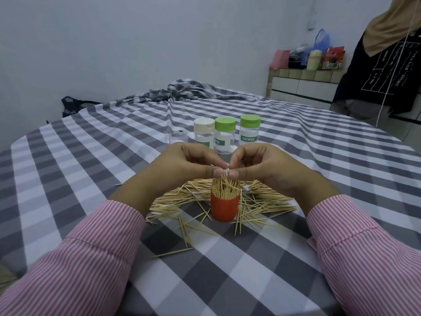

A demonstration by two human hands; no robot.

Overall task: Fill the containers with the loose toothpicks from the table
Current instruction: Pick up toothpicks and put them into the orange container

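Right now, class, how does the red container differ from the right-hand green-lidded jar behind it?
The red container is opaque, open-topped and packed with toothpicks; the green-lidded jar is clear, capped and labelled TOOTHPICK. The red container stands amid the loose pile under both hands; the jar stands farther back. Both stand upright on the checked cloth.

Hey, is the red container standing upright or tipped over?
Upright. The red container stands on its base, open mouth up, toothpicks sticking out of the top.
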